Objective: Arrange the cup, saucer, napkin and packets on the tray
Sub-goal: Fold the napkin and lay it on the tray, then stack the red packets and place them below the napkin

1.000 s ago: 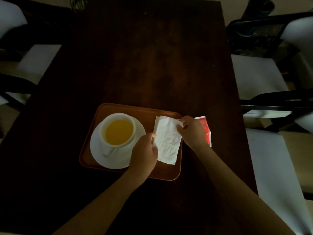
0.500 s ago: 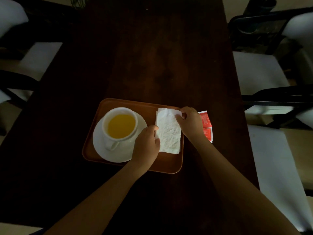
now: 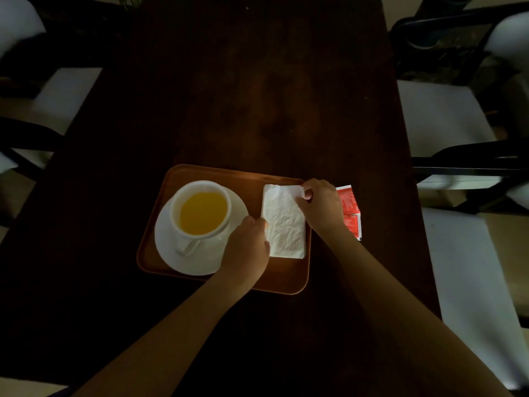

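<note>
— Dark table [image 3: 257,96], dim room. Which step?
— Napkin [image 3: 284,222] lies flat on the tray [image 3: 217,174] beside cup [image 3: 201,209] and saucer [image 3: 237,209]; the right hand [image 3: 322,206] pinches its far corner, the left hand [image 3: 247,247] pinches its near edge.
— Next?
— Probably the red packets [image 3: 350,212], off-tray behind the right hand.

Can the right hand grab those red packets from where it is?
Probably yes. The right hand is pinching the napkin corner, and the red packets lie on the table right beside it, just off the tray, nothing between.
</note>
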`<state>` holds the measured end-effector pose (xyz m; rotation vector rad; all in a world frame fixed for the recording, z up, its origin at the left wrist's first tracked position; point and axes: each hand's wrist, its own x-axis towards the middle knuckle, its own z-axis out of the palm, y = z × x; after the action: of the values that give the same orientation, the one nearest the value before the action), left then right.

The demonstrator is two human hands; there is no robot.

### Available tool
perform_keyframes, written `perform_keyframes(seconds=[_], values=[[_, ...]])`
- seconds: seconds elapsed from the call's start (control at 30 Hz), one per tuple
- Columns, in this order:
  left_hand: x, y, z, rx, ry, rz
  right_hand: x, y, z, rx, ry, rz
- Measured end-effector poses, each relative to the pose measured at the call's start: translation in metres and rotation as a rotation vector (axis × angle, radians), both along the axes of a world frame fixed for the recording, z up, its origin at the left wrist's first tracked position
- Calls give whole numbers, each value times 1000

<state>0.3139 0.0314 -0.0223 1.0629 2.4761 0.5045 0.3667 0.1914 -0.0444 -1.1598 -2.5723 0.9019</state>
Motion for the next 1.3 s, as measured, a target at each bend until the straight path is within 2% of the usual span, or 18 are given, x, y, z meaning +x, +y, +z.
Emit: perform_keyframes(seconds=[0.13, 0.2, 0.27, 0.4, 0.53, 0.67, 0.8, 0.93, 1.0, 1.1, 1.2, 1.27, 1.3], values=[[3, 0, 6, -13, 51, -49, 18, 25, 10, -12, 124, -177], [3, 2, 9, 29, 90, -74, 36, 43, 13, -7, 88, -251], [6, 7, 11, 74, 98, -96, 58, 55, 12, -4, 12, -235], [17, 35, 9, 163, 88, -190, 88, 48, 1, 44, -148, -70], [22, 82, -1, 213, 63, -242, 98, 30, -7, 45, -213, -70], [17, 137, -9, 158, 89, -339, 101, 26, -9, 48, -220, -86], [13, 171, -13, -9, 165, -486, 101, 23, -10, 35, -194, -117], [15, 174, -16, 37, 226, -517, 103, 17, -12, 19, -95, -201], [14, 171, -17, 66, 165, -464, 104, 10, -13, 5, -44, -233], [8, 170, -16, 37, -45, -350, 111, 3, -11, -65, 17, -289], [-1, 168, -13, 79, -384, -214, 118, 12, 2, -201, 129, -364], [-5, 164, -8, 137, -667, -80, 122, 20, 14, -374, 228, -384], [-7, 161, -6, 160, -747, -39, 124, 22, 20, -462, 273, -382]])
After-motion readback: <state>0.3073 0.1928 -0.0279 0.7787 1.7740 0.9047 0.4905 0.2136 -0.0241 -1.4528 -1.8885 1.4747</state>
